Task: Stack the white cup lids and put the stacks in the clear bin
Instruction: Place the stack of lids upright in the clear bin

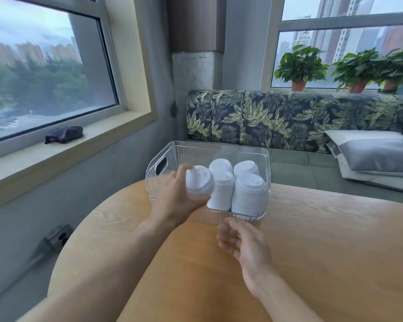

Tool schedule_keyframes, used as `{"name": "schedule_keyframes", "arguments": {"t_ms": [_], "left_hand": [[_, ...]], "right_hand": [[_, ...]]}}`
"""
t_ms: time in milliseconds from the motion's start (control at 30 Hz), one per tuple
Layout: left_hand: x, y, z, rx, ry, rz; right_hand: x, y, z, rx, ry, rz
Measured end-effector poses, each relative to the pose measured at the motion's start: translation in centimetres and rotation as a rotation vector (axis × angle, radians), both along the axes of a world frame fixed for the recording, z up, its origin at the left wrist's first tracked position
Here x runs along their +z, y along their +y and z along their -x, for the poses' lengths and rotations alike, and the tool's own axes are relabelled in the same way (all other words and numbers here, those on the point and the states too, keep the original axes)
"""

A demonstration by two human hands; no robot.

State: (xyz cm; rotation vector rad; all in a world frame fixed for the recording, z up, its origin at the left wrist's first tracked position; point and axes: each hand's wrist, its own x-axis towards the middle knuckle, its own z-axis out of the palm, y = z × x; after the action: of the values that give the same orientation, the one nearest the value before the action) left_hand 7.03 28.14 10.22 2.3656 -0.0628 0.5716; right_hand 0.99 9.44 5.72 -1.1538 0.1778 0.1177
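**White lid stack (pixel 199 182) held at the clear bin (pixel 219 145)**

White cup lids, nested into a short column, sit in the grip of the left hand (pixel 172 198). Its fingers and thumb curl round the column's sides. The lid stack is tilted, its top facing up and to the right, and it hangs over the left part of the clear bin, above the near-left corner. Whether it touches the neighbouring stack cannot be told.

Four more stacks already stand inside the bin, two in front and two behind. The front right stack (pixel 248 196) is the tallest, and the front left stack (pixel 221 191) leans slightly beside it. The back left stack (pixel 220 165) and back right stack (pixel 246 167) show only their tops.

The right hand (pixel 242 242) hovers just in front of the bin's near wall. Its fingers are loosely curled and hold nothing.

The bin stands on a wooden table (pixel 323 240) with a rounded edge, close to its far side. Behind it runs a sofa (pixel 277 117) with a leaf print, and a grey cushion (pixel 377 152) lies on its seat. Potted plants (pixel 300 63) line the right window sill. A dark pouch (pixel 64 134) rests on the left sill, and a wall socket (pixel 58 235) sits low on the wall below it.
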Motion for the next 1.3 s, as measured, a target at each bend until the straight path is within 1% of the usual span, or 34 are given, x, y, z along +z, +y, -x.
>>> {"name": "schedule_keyframes", "arguments": {"t_ms": [67,133,200,400,567,700,967,1133,1200,1300], "left_hand": [[0.7,0.9,-2.7,0.056,0.092,-0.015],[0.9,1.5,-5.3,0.121,0.183,-0.076],[0.8,1.6,-7.5,0.161,0.244,-0.137],[-1.7,1.0,-13.1,0.147,0.348,-0.196],[-3.6,0.8,-15.7,0.114,0.421,-0.221],[-4.3,0.4,-16.8,0.090,0.440,-0.209],[-5.8,0.5,-17.0,0.101,0.456,-0.305],[-5.2,0.9,-16.5,0.031,0.458,-0.282],[-4.8,1.0,-16.0,0.028,0.416,-0.281],[-3.7,0.9,-14.7,0.075,0.241,-0.308]], "right_hand": [[-1.0,0.5,-1.0,-0.022,-0.013,0.091],[-2.2,1.0,-1.9,-0.018,-0.054,0.190],[-3.2,1.4,-2.4,0.010,-0.092,0.249],[-4.8,2.0,-4.1,0.034,-0.206,0.326],[-4.8,1.7,-5.3,0.005,-0.217,0.282],[-4.7,1.6,-5.6,0.010,-0.217,0.267],[-5.2,1.8,-5.7,-0.022,-0.201,0.245],[-5.4,1.8,-5.8,-0.032,-0.215,0.270],[-5.5,1.8,-5.8,-0.032,-0.213,0.282],[-5.4,1.7,-5.6,-0.044,-0.209,0.311]]}}
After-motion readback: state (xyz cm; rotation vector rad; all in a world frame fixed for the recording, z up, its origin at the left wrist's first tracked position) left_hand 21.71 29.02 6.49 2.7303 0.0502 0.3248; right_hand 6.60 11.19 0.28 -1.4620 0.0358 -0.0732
